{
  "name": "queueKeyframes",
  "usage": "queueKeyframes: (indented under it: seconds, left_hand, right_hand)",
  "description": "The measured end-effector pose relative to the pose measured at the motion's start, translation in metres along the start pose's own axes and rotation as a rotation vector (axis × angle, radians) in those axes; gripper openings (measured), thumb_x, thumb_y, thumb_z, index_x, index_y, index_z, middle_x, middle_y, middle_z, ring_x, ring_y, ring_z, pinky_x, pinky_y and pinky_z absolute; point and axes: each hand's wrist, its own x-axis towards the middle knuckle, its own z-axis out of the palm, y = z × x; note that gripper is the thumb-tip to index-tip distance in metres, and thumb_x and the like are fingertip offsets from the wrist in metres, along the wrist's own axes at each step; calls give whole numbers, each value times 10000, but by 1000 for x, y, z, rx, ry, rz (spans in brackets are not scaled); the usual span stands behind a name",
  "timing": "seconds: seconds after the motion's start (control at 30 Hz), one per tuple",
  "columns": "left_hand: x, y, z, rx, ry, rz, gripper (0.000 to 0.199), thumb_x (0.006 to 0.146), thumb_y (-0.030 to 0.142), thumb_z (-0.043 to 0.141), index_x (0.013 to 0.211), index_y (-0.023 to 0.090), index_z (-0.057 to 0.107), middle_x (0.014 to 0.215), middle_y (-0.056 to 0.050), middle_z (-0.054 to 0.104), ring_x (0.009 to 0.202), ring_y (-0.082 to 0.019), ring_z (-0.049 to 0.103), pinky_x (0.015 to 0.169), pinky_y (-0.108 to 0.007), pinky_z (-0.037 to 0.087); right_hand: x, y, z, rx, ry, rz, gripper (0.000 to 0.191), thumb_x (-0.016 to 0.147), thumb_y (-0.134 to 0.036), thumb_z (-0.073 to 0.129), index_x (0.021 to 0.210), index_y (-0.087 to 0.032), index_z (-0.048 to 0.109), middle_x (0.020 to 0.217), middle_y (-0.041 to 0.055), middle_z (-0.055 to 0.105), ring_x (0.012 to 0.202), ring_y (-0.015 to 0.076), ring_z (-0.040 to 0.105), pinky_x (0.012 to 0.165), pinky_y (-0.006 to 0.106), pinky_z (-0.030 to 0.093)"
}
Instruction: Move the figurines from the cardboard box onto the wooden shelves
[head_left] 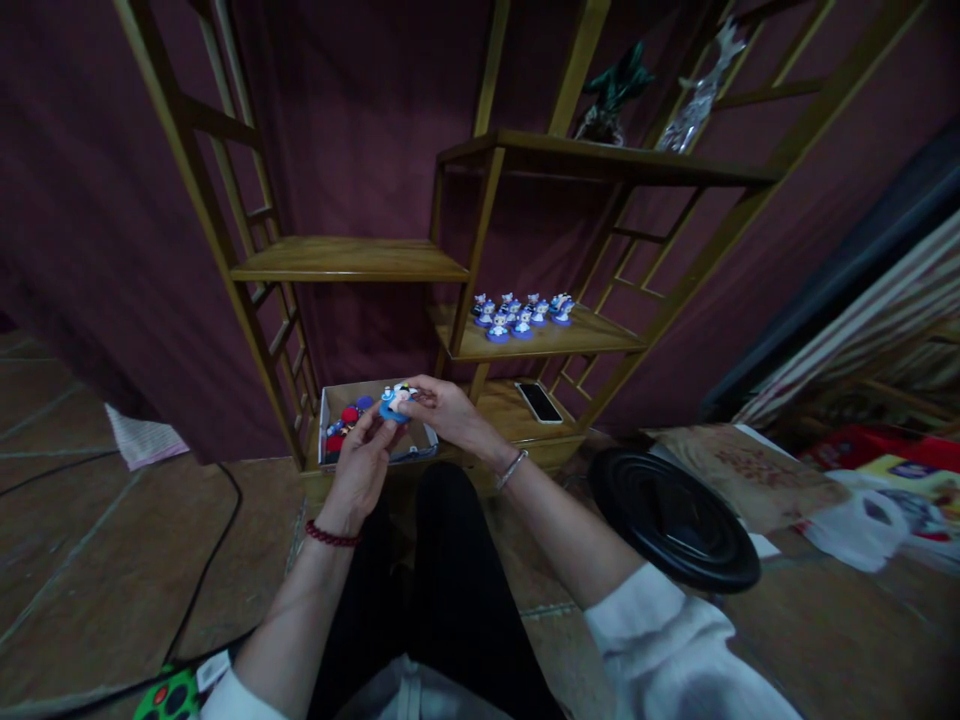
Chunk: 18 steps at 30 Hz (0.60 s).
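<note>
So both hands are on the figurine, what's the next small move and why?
Probably lift the figurine toward the shelf on the right: left hand and right hand hold it at the box, while similar small figures stand grouped on that shelf, with bare wood beside them.

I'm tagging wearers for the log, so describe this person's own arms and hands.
Both hands are bare, without gloves. The left hand has a dark red beaded bracelet at its wrist; the right hand has a thin silvery bracelet. The whitish right sleeve and left sleeve leave the forearms bare.
</note>
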Motion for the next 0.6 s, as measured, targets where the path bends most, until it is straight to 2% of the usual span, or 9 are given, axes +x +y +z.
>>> queueKeyframes:
  seconds: [0.23, 0.37, 0.6]
  left_hand:
    - [-5, 1, -2, -79, -16, -31, 166, 679, 168, 676, 843, 179, 655, 969, -19, 661, 1003, -158, 563, 938, -315, 412]
    - [-8, 0, 5, -84, -30, -40, 227, 683, 183, 678, 908, 178, 656, 999, -23, 657, 973, -144, 577, 933, -298, 417]
    - [-13, -6, 21, -127, -17, -56, 177, 683, 187, 679, 860, 177, 666, 991, -11, 656, 930, -117, 583, 877, -241, 440]
  right_hand:
    - [0, -10, -2, 80, -80, 33, 240, 667, -276, 639, 883, -175, 604, 812, -2, 675, 726, 126, 635, 661, 238, 511]
    - [-3, -14, -8, 62, -97, 16, 287, 671, -278, 638, 939, -177, 615, 821, 1, 678, 713, 127, 635, 658, 240, 514]
    - [-12, -17, -18, -80, -69, -28, 293, 698, -321, 628, 952, -175, 641, 907, 18, 667, 802, 151, 624, 729, 255, 505]
